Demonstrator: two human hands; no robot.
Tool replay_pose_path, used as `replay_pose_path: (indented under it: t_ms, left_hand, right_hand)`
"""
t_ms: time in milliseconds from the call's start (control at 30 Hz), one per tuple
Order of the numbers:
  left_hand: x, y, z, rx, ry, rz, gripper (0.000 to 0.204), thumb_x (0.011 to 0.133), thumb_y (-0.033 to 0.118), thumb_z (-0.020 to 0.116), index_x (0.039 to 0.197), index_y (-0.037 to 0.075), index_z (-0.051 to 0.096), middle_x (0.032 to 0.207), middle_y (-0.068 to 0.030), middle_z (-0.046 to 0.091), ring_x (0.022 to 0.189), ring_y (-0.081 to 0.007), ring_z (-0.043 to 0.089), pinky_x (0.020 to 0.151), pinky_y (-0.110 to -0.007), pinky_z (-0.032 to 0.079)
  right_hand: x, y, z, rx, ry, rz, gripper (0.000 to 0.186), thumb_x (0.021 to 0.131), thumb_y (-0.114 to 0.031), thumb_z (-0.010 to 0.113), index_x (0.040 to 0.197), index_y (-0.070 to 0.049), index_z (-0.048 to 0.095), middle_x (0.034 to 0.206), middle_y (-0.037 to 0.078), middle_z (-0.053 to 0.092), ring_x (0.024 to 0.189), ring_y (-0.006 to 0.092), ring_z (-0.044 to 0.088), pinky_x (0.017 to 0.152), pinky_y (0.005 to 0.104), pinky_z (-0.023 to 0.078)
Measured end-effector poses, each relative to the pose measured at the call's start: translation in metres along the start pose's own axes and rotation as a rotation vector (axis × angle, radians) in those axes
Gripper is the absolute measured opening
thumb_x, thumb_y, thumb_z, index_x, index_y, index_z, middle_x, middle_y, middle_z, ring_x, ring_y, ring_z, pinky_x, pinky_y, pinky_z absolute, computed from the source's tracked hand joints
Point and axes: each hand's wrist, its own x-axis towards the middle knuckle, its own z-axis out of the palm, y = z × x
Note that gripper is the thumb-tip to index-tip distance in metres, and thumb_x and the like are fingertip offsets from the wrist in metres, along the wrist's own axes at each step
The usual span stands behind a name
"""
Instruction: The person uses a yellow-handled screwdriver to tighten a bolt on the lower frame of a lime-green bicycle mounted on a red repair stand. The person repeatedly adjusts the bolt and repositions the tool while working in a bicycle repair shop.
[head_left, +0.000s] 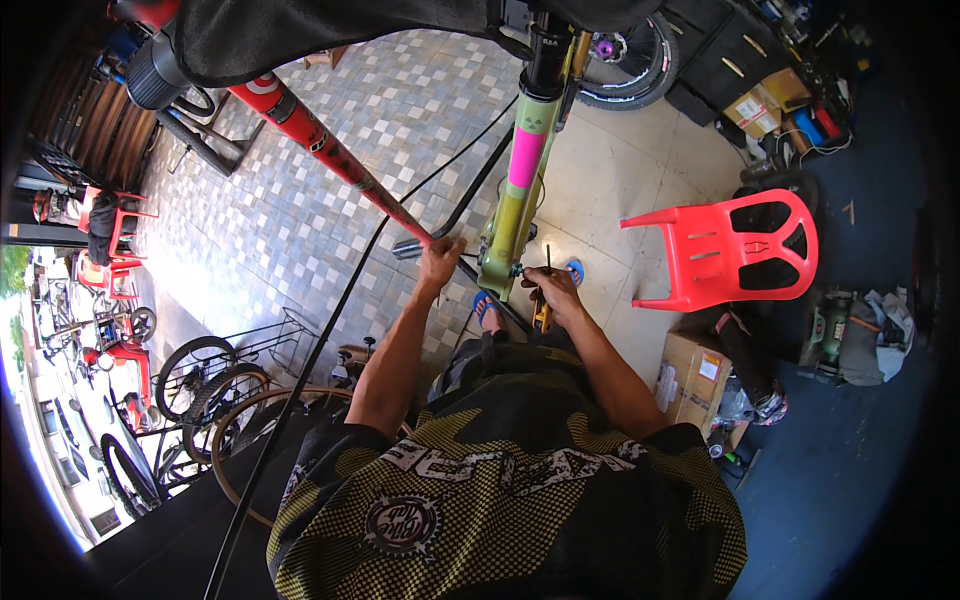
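A bicycle's green-and-yellow tube [521, 205] with a pink band rises in front of me, a black post [549, 60] at its top. My right hand [555, 290] is at the tube's lower end, fingers closed around a yellow-handled tool [541, 316]. A thin dark piece stands up beside these fingers; the tool's kind is unclear. On the other side, my left hand [440, 263] is closed at the lower end of a long red tube [318, 140]. A black bar [470, 205] passes close behind that hand. Beneath the tubes are my feet in blue sandals [481, 303].
A red plastic chair [690, 250] lies to my right, near a cardboard box [690, 380]. Several bicycle wheels [235, 385] stand at lower left. A black padded piece [330, 40] overhangs the top. One wheel [640, 75] rests by dark drawers [725, 50]. A black cable [330, 335] crosses diagonally.
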Motion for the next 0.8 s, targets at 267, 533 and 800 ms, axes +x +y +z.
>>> replay_pose_path:
  t_ms: [267,533,800]
  left_hand:
    - [-0.002,0.007,-0.024,-0.170,-0.065,0.010,0.035,0.090,0.037,0.076,0.100,0.004,0.074,0.074,-0.0056,0.065,0.071,-0.0125,0.057,0.068,-0.034,0.047]
    - [-0.014,0.016,-0.015,-0.081,-0.320,0.198,0.028,0.092,0.024,0.075,0.112,0.005,0.077,0.095,-0.0100,0.077,0.087,-0.0145,0.068,0.080,-0.033,0.052]
    - [-0.011,0.011,-0.011,-0.105,-0.316,0.203,0.025,0.090,0.020,0.075,0.108,0.002,0.076,0.095,-0.0115,0.077,0.088,-0.0188,0.071,0.083,-0.035,0.053]
  right_hand:
    - [0.004,0.001,0.005,-0.023,0.014,-0.018,0.031,0.093,-0.030,0.075,0.105,-0.001,0.074,0.091,0.009,0.075,0.069,0.0153,0.063,0.063,0.0310,0.050]
    - [0.015,0.009,0.002,-0.023,0.000,-0.125,0.020,0.093,-0.020,0.074,0.101,-0.002,0.075,0.088,0.006,0.074,0.069,0.0135,0.063,0.063,0.0291,0.051]
    - [0.011,0.006,0.004,0.090,0.031,-0.116,0.013,0.091,-0.014,0.075,0.096,-0.003,0.074,0.083,0.002,0.070,0.069,0.0112,0.062,0.062,0.0276,0.050]
